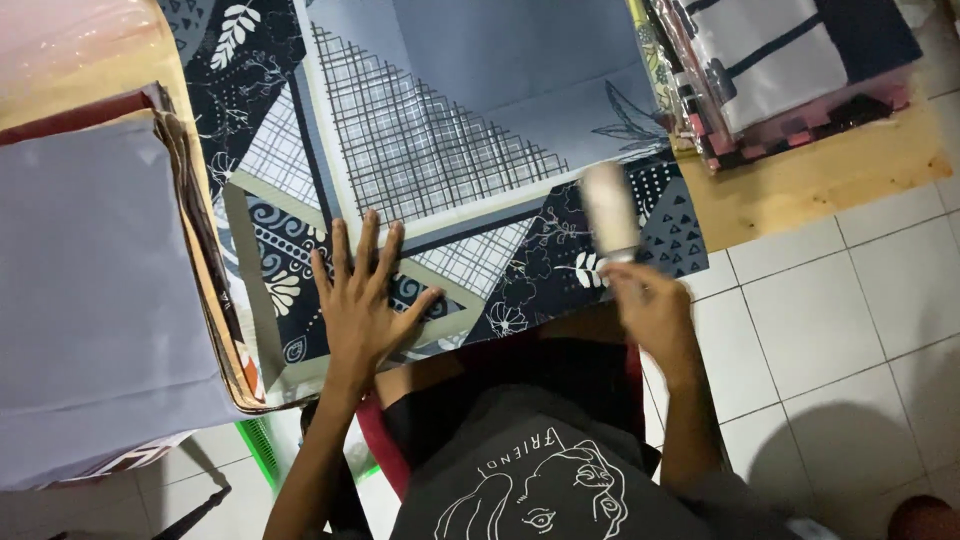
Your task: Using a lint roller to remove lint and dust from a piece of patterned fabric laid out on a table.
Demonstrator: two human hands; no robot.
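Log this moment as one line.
left hand: flat on patterned fabric | right hand: holds lint roller, blurred, over fabric edge | fabric lies on wooden table | grey stack at left

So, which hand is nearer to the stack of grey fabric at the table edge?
Left. The left hand lies flat on the patterned cloth, just beside the stack of grey fabric. The right hand holds a lint roller on the far side.

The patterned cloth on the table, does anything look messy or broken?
Nothing stands out. The patterned cloth lies flat on the table. The left hand presses it down, and the right hand holds a blurry white roller over it.
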